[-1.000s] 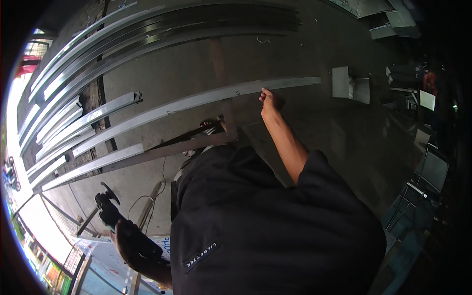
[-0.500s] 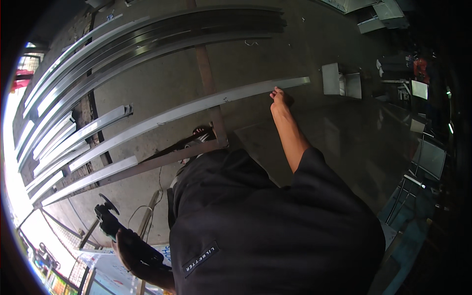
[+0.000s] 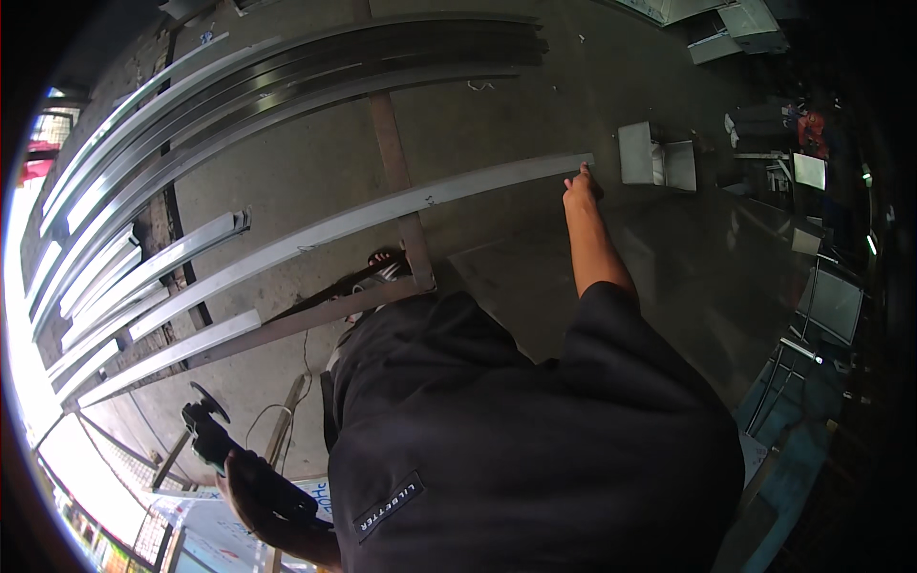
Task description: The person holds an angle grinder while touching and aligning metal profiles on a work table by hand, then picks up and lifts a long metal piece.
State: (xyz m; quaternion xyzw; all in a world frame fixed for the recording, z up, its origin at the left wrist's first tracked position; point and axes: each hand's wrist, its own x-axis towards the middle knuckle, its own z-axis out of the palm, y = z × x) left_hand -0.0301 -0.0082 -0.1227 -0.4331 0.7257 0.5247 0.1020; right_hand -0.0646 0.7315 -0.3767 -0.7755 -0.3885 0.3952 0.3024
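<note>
A long, pale grey metal bar (image 3: 382,207) runs across the frame from left to right over a brown metal frame (image 3: 390,143). At the bar's right end is my right hand (image 3: 579,183), its fingers curled in at the edge and one fingertip pressed on the bar. What the fingers do underneath is hidden. Down at the lower left, my left hand (image 3: 227,485) is closed round the body of a black angle grinder (image 3: 205,430). The grinder's disc points up, well apart from the bar. Shadow covers most of the left fingers.
Several long metal profiles (image 3: 306,67) lie across the far side, and shorter ones (image 3: 181,248) are stacked at the left. A cable (image 3: 263,415) loops near the grinder. Bent sheet-metal pieces (image 3: 635,153) rest on the floor at the right. A foot (image 3: 382,258) shows by the frame.
My right hand has slid rightward along the bar to its end. The left hand still holds the grinder in nearly the same place. The whole view has shifted slightly.
</note>
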